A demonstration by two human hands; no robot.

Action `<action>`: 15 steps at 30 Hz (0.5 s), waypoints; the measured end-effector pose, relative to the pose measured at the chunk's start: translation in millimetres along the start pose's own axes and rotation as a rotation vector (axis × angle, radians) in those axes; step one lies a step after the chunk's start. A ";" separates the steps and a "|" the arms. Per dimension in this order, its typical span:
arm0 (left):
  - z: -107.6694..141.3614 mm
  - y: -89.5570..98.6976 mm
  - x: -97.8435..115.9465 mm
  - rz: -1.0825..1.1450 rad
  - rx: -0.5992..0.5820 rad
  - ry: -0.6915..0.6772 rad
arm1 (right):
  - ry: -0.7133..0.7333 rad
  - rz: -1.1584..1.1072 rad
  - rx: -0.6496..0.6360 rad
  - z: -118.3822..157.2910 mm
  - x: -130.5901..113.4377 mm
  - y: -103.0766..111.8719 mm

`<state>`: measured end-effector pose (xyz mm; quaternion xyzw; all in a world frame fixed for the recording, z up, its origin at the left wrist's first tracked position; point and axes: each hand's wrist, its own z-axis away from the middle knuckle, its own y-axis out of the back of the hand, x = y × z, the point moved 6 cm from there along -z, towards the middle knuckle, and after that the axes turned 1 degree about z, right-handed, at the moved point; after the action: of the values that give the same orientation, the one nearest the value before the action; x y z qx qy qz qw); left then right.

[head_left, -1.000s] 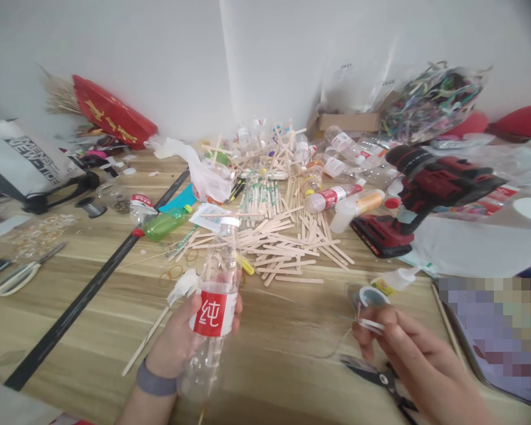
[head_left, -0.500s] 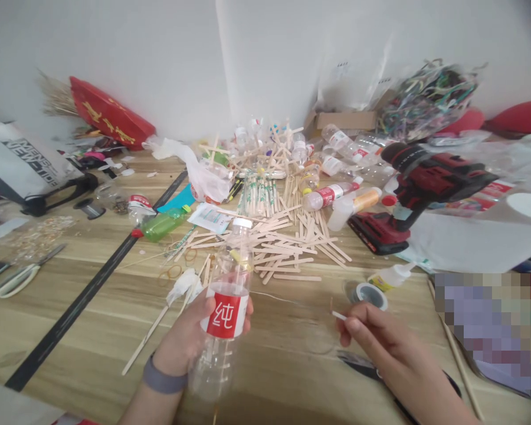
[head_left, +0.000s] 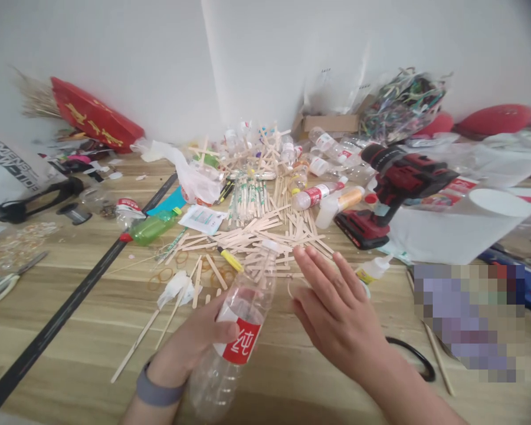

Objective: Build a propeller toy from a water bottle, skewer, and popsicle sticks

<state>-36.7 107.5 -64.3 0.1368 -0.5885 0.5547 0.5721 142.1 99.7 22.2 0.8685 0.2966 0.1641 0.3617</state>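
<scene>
My left hand [head_left: 203, 330] is wrapped around a clear plastic bottle [head_left: 248, 307] with a red and white label and a white cap. The bottle leans, its cap end pointing away from me and a little right. My right hand [head_left: 336, 307] is raised beside the bottle's neck, back of the hand up. Its outer fingers are stretched out, while thumb and forefinger sit close together at a thin, pale curved strand [head_left: 291, 287]. What they pinch is mostly hidden. A yellow craft knife or marker [head_left: 230, 258] lies behind the bottle.
Flat wooden sticks [head_left: 256, 233] lie piled beyond the bottle. A red and black cordless drill [head_left: 392, 189] stands at right, near a small glue bottle [head_left: 374, 269]. Scissors [head_left: 13, 280] and a green bottle [head_left: 154, 227] lie left. More plastic bottles [head_left: 321, 195] are scattered at the back.
My right hand has moved left and up to the bottle's neck, its outer fingers now extended; the small white stick it pinched no longer shows clearly. The bottle tilts more to the right.
</scene>
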 end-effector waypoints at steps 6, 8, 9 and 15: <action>13.5 4.1 12.2 0.078 0.014 -0.083 | -0.173 -0.097 -0.188 30.6 35.7 -17.6; 16.8 7.1 16.0 0.076 0.059 -0.117 | -0.188 -0.145 -0.200 45.0 43.6 -9.7; 17.7 7.8 17.3 0.083 0.068 -0.131 | -0.207 -0.160 -0.185 51.3 47.9 -3.3; 21.4 18.3 21.9 0.156 0.107 -0.204 | -0.451 -0.136 -0.225 95.6 85.0 23.3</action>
<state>-69.2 106.9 -49.5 0.1764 -0.6219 0.6115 0.4563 264.6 89.7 -20.4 0.8155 0.2458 -0.0265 0.5233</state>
